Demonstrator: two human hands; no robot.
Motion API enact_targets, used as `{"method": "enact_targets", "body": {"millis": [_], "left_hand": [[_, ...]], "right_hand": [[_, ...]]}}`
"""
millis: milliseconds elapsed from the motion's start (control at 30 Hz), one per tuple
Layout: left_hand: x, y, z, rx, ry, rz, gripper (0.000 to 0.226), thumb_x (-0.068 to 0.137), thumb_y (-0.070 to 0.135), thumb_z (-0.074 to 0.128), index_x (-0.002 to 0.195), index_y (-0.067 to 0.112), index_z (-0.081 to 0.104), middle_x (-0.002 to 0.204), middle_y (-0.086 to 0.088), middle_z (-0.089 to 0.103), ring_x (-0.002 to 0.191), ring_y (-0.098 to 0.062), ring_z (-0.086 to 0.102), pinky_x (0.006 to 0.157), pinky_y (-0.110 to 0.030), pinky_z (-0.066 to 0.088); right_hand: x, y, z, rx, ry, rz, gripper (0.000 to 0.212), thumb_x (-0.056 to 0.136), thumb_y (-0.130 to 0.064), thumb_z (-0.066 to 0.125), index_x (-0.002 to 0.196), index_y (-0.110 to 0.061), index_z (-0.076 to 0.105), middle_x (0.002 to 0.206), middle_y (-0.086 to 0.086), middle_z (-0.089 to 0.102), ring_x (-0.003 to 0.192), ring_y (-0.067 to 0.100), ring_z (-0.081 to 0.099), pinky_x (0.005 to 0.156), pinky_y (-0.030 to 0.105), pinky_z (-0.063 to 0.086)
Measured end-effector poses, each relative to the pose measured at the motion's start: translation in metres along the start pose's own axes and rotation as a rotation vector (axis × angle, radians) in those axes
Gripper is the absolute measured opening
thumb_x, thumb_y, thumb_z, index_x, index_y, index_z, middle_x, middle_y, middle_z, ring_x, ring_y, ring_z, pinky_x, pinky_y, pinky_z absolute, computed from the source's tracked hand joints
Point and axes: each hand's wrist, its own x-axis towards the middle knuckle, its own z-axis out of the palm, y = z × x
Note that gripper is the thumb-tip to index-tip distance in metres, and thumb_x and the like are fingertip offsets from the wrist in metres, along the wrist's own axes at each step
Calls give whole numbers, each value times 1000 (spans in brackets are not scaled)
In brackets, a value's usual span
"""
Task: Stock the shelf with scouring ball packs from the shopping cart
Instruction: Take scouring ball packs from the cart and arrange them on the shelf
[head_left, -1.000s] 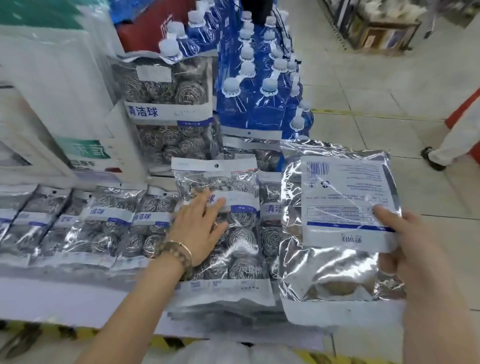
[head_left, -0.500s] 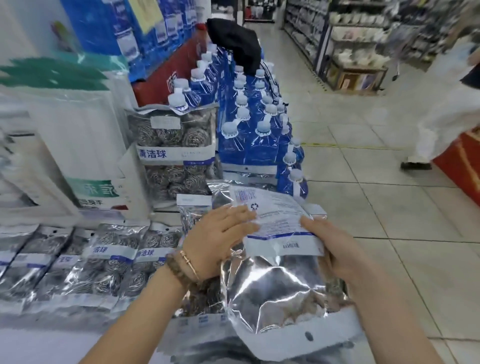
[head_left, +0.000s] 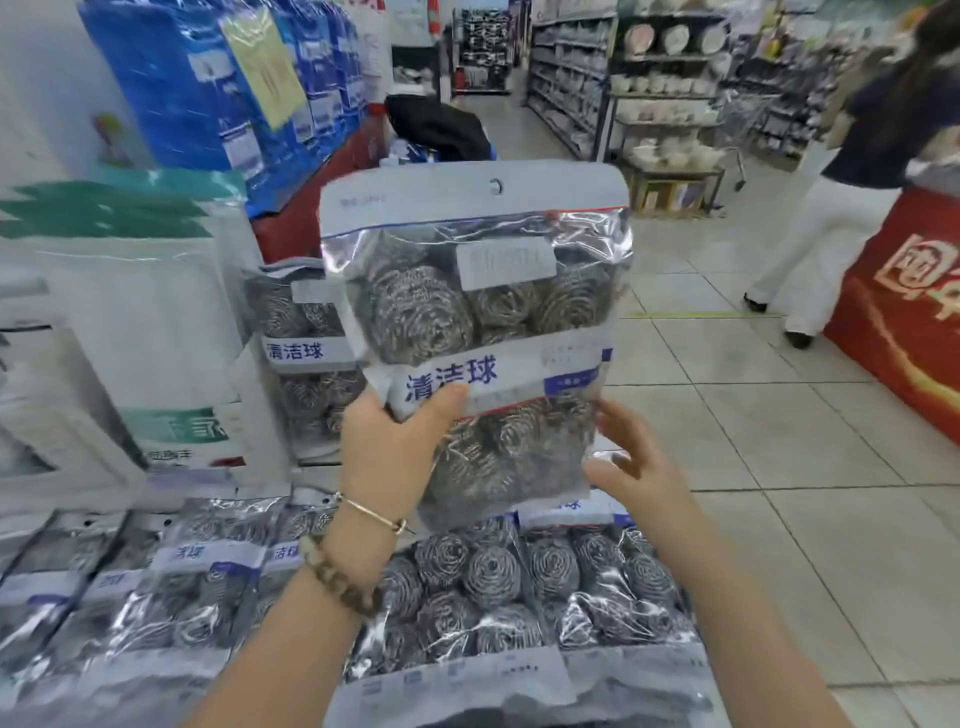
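The left thumb (head_left: 441, 404) lies pressed across the blue-lettered label band of the scouring ball pack (head_left: 483, 312). The other fingers are hidden behind it, so the left hand (head_left: 387, 457) grips the pack at its lower left. The right fingers (head_left: 618, 423) are spread and only lightly bent, touching the pack's lower right edge; the right hand (head_left: 641, 470) steadies rather than clasps.

The pack is held upright in the air, front toward the camera, hang hole on top. It is above the flat-lying packs (head_left: 467, 587) and in front of 1 standing pack (head_left: 298, 332), which is just beside the white packages (head_left: 130, 322).

The step in hand looks like placement: the pack is turned the right way and ready to go down. The next move likely calls for carrying it forward, then either standing it before the upright pack or laying it on the flat ones, label up and edges squared. The film looks slick, so it may slide if let go carelessly.
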Motion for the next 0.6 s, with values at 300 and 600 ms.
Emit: {"method": "enact_targets", "body": {"millis": [300,600], "left_hand": [[-15,-12,28,-158,-289,-346,6,88,28,57,91,23,58,75,9,56,65,-8,52,56,-15,44],[-48,-99,24,1101,-660,-33,82,81,68,-4,149,21,-1,157,-2,-5,144,-21,-2,116,-49,6]], "right_hand": [[-19,9,-18,101,151,155,40,70,-25,80,104,-30,61,92,2,73,85,27,70,80,49,56],[-37,52,-50,121,250,325,24,83,-9,67,99,-26,61,91,-7,72,72,4,68,56,13,47]]}}
